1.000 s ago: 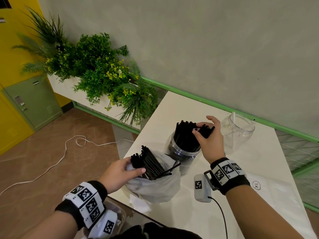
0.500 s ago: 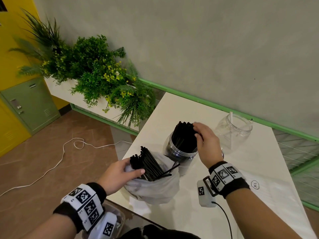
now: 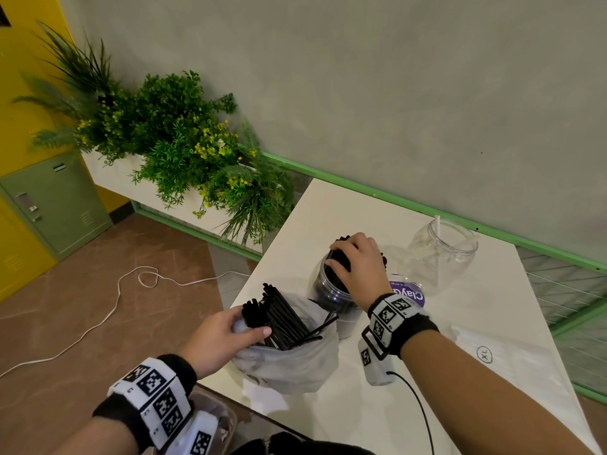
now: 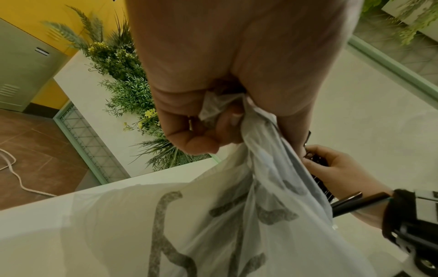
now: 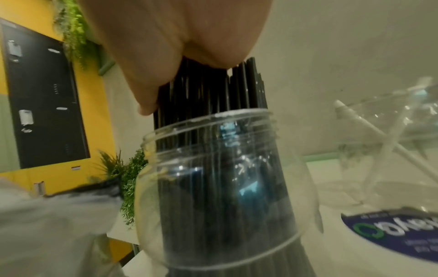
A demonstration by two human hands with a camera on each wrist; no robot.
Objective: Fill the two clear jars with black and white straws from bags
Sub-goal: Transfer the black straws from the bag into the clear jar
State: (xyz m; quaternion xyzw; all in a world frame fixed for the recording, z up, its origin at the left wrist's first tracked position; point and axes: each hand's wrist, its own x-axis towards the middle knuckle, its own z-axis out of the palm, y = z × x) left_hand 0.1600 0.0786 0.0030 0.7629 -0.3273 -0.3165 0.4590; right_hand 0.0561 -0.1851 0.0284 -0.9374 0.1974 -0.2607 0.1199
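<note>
Centre frame: right hand (image 3: 359, 267) lies palm-down on black straws (image 5: 211, 90) standing in the near jar (image 5: 220, 187), fingers curved over their tops. Lower left: left hand (image 3: 223, 336) pinches the plastic bag (image 3: 295, 362) rim. Second jar (image 3: 440, 254), upper right, holds one white straw (image 3: 438, 226).

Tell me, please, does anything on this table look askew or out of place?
Mildly: two black straws stick out sideways from the bag, across the rest of the bunch. The far jar holds one white straw, leaning.
</note>
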